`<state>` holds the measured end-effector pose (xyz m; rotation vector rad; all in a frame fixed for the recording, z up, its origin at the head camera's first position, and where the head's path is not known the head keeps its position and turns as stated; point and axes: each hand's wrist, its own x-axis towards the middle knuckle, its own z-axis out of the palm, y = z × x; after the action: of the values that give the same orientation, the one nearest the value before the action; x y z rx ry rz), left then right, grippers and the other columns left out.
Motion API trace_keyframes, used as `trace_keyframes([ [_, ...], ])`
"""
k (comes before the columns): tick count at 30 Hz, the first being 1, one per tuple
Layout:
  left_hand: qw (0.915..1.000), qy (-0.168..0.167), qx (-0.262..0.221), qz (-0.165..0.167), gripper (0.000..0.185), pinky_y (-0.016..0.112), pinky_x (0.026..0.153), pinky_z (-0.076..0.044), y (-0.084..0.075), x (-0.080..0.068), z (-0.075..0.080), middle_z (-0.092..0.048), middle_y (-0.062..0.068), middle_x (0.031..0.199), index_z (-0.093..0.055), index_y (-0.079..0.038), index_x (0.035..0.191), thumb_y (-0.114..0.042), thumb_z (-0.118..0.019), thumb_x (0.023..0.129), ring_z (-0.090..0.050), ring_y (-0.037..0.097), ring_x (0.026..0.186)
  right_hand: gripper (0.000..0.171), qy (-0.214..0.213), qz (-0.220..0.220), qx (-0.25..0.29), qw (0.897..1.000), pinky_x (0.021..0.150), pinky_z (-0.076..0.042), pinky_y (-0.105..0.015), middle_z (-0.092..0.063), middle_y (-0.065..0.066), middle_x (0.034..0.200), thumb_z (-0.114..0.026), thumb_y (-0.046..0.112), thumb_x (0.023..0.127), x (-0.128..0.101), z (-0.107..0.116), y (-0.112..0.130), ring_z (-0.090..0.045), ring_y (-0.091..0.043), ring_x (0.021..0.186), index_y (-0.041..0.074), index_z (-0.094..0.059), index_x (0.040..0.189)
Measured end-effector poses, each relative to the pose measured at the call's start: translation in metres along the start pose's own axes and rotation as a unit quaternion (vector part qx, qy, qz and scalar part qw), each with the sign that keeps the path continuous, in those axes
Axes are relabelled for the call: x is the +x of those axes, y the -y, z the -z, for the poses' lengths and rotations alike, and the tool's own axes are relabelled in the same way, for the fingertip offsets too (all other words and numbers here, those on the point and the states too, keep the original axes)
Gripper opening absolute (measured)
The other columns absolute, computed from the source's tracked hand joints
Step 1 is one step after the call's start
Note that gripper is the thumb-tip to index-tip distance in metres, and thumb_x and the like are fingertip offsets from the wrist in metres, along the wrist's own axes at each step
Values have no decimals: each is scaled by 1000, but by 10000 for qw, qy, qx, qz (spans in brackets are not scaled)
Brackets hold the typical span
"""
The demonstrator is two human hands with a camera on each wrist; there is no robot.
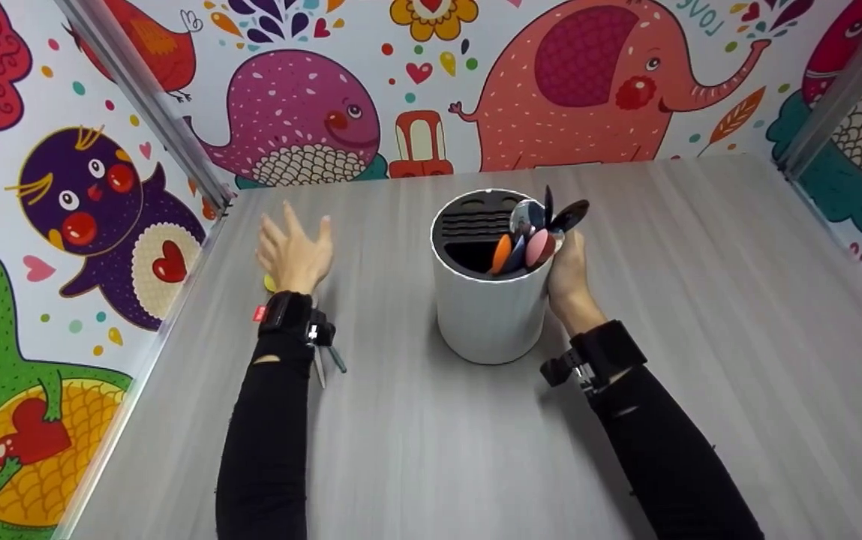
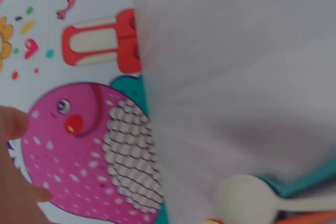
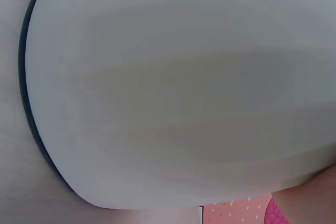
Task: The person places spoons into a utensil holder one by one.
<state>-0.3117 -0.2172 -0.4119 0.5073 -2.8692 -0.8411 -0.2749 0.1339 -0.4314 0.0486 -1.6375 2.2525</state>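
Your left hand (image 1: 294,251) hovers with fingers spread and released above the grey wood-grain desk (image 1: 701,315), near its left edge. At mid-desk stands the white cylindrical utensil holder (image 1: 485,307); your right hand (image 1: 570,277) grasps its right wall beside coloured spoons (image 1: 532,244), open desk beyond.

1. The person wears black, close-fitting long sleeves; the left sleeve (image 1: 262,435) and the right sleeve (image 1: 671,457) both end at the wrist.
2. The left sleeve has a small tear just below the wrist strap, and the right sleeve shows a small slit near its cuff.
3. A wide black strap (image 1: 286,313) wraps the left wrist, with a small red tag on its left edge.
4. A black camera mount (image 1: 322,334) sits on that strap's right side, with thin grey metal parts hanging near.
5. The right wrist carries a matching black strap (image 1: 609,346) with a black and silver mount (image 1: 569,370) on its left.
6. The left hand (image 1: 293,251) and right hand (image 1: 567,274) are bare, without gloves.
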Motion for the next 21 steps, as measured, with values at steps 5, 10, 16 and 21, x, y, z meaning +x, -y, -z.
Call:
trace_keyframes([
  [5, 9979, 116, -16, 638, 84, 62, 120, 2, 25, 7, -9, 11, 28, 165, 6, -17, 164, -58, -35, 103, 3, 47, 152, 47, 35, 27, -59, 10000, 74, -50, -24, -70, 4, 78, -38, 33, 105, -1, 0, 1, -64, -9, 73, 15, -75, 82],
  [10, 9929, 426, -56, 1110, 85, 64, 119, -3, 42, 10, -18, 13, 29, 164, 10, -18, 163, -57, -34, 102, 4, 49, 151, 48, -6, 53, -168, 9998, 71, -49, -23, -68, 5, 76, -38, 34, 104, -1, 2, 1, -62, -8, 71, 15, -73, 79],
  [16, 9878, 737, -61, 1372, 83, 67, 117, -9, 53, 13, -20, 14, 31, 163, 14, -17, 162, -50, -34, 103, 0, 54, 149, 47, 209, 112, 56, 9997, 76, -53, -26, -72, 1, 83, -39, 36, 105, 0, 2, 2, -67, -11, 77, 14, -76, 87],
  [21, 9868, 880, 7, 1361, 82, 64, 117, -13, 61, 14, -22, -1, 36, 162, 11, -12, 162, -46, -35, 104, -8, 53, 147, 43, 362, 173, 123, 9991, 79, -55, -29, -74, -2, 88, -41, 36, 104, 0, 0, 2, -69, -14, 82, 13, -77, 93],
])
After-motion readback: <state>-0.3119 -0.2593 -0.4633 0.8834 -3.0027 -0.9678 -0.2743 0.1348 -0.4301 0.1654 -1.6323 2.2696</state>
